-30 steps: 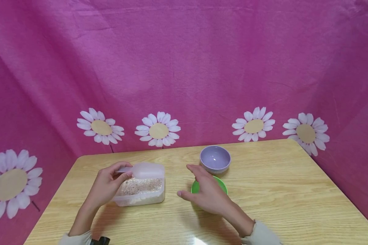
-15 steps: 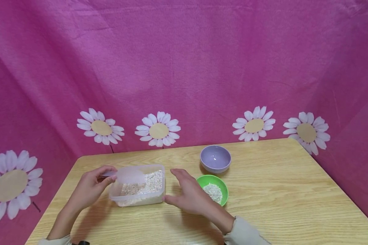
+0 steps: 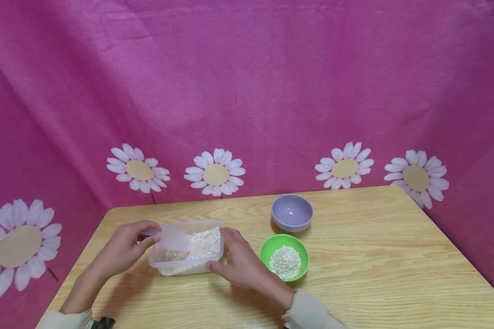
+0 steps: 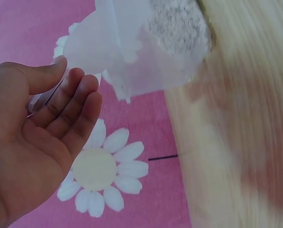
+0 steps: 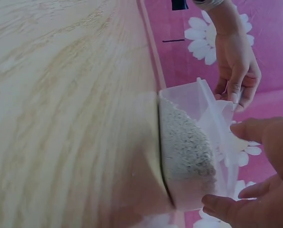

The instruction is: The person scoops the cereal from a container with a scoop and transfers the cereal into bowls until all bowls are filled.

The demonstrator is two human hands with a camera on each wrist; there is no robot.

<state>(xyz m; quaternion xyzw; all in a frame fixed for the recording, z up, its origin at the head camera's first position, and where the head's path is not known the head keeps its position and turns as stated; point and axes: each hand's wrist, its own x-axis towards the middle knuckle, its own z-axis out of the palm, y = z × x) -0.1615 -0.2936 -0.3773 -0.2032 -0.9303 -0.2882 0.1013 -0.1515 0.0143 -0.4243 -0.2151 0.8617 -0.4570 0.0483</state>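
Observation:
My left hand [image 3: 125, 249] pinches the handle of a translucent plastic scoop [image 3: 174, 238] between thumb and fingers. The scoop's bowl [image 4: 91, 42] dips inside a clear rectangular container [image 3: 187, 263] that holds pale flakes like oats [image 3: 206, 243]. At the container's right end, my right hand [image 3: 243, 262] holds it, thumb at the near side and fingers at the far corner. In the right wrist view, the right fingertips [image 5: 212, 203] lie right at the container's wall. A green bowl [image 3: 285, 237] with some of the same flakes [image 3: 285, 262] stands right of that hand.
Behind the green bowl stands a purple bowl [image 3: 292, 212] with nothing visible inside. All of it is on a wood-grain table [image 3: 378, 265]. A pink cloth with daisies [image 3: 247, 91] hangs along the table's back and sides.
The right hand has moved left from over the green bowl to the container's right end, uncovering the bowl. The left hand has lowered the scoop, shifting left, into the container.

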